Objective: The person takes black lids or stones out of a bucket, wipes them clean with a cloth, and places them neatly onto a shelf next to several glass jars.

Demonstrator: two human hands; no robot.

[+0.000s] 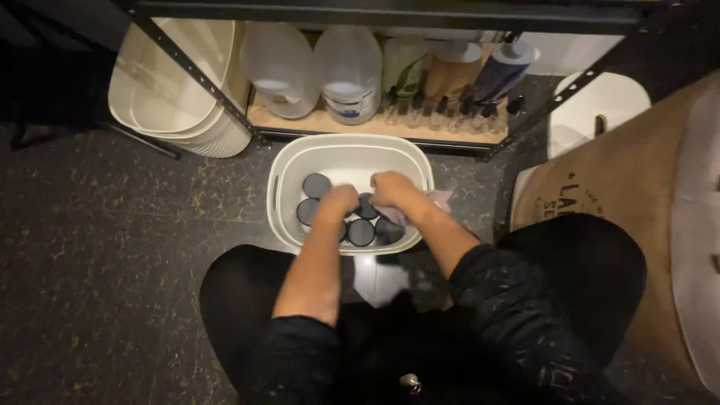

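Dark speckled flooring (pixel 112 247) runs beneath a black metal shelving unit (pixel 187 71), whose lowest shelf carries two translucent plastic jugs (pixel 349 71), several small spray bottles (pixel 442 112) and rolled material. A cream laundry basket (pixel 172 82) leans against the left upright of the unit, and a tan fabric sack (pixel 637 187) with printed lettering stands at the right.

A white plastic bin (pixel 349 154) sits on the floor directly in front of the shelf, between the person's knees, so that both arms reach into it without stretching. Inside it, round containers with dark lids (pixel 316 185) stand upright and close together toward the near wall; the far half of the bin floor is bare.

The left hand (pixel 341 199) is curled down over the lidded containers near the bin's centre. Its grip looks closed around one of them, though the fingers hide the contact, so what it holds cannot be confirmed.

The right hand (pixel 391 187) lies just beside it, knuckles up, closed on a pale crumpled cloth (pixel 435 201) that trails over the right rim. Holding the cloth bunched keeps a pad of fabric under the fingers, pressed toward the lids
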